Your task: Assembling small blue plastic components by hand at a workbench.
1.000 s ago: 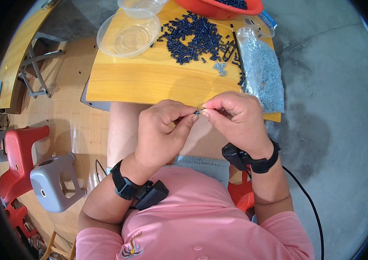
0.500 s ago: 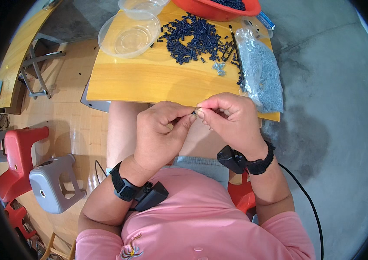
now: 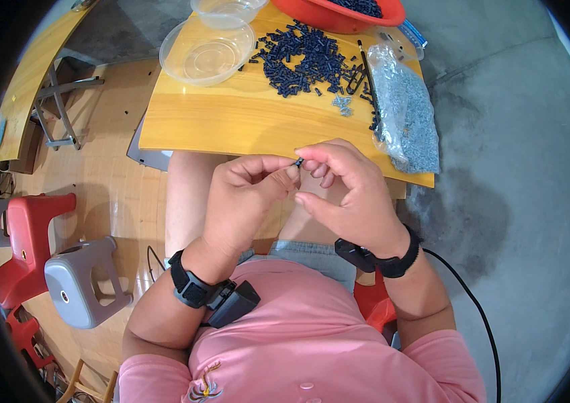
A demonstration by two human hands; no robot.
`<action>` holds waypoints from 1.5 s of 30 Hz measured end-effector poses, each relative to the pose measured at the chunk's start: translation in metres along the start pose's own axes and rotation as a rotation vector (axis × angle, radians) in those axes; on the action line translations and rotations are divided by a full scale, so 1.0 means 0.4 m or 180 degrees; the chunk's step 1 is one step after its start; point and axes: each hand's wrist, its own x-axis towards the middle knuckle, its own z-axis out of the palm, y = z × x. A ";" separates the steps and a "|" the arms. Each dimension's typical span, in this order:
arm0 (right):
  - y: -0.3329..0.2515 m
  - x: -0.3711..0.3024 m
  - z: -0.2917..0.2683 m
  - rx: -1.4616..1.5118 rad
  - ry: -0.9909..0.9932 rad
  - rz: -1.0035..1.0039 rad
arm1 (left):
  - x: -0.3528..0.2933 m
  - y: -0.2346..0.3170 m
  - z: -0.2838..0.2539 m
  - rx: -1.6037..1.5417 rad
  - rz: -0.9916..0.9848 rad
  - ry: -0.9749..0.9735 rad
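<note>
Between the thumb and forefinger of my left hand (image 3: 248, 185) is a small dark plastic piece (image 3: 299, 162), pinched just over my lap near the table's front edge. My right hand (image 3: 342, 181) has its thumb spread away from the forefinger, whose tip is at the piece's upper end. On the table lies a heap of dark blue plastic pieces (image 3: 308, 64), with a small group of silvery metal parts (image 3: 342, 105) in front of it. A clear plastic bag (image 3: 406, 114) full of similar metal parts lies at the right.
Clear round tubs (image 3: 209, 54) stand at the table's back left, a red basin (image 3: 338, 19) of dark pieces at the back. Black snips (image 3: 355, 80) and a black pen-like rod (image 3: 368, 77) lie beside the bag. A grey stool (image 3: 80, 282) and red stools (image 3: 26, 248) stand left.
My right thumb has moved down, away from its forefinger, opening the pinch. Both hands have shifted slightly, and the dark piece now shows more plainly in my left fingers.
</note>
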 end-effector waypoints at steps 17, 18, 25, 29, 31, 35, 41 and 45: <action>-0.003 0.000 0.043 -0.1541 0.0256 -0.0746 | -0.013 -0.007 -0.018 -0.0892 -0.0627 -0.0235; 0.002 -0.001 0.044 -0.1595 0.0211 -0.0786 | -0.011 -0.011 -0.018 -0.0898 -0.0634 -0.0233; -0.006 -0.004 0.043 -0.1515 0.0046 -0.0756 | -0.011 -0.026 -0.023 -0.0348 -0.0449 -0.0259; -0.010 -0.004 0.033 -0.1631 0.0074 -0.0771 | -0.018 -0.015 -0.016 -0.0332 -0.0412 -0.0163; -0.012 -0.004 0.029 -0.1758 -0.0135 -0.0835 | -0.021 -0.013 -0.013 -0.0225 -0.0353 -0.0119; -0.020 -0.004 0.032 -0.1914 -0.0278 -0.0838 | -0.026 -0.010 -0.008 0.0097 -0.0175 0.0033; -0.016 -0.003 0.059 -0.2180 -0.0260 -0.0989 | -0.023 -0.001 -0.005 0.0377 -0.0231 0.0232; -0.007 0.008 0.056 -0.2307 -0.0510 -0.1110 | -0.026 -0.015 -0.003 0.0583 0.0118 0.0320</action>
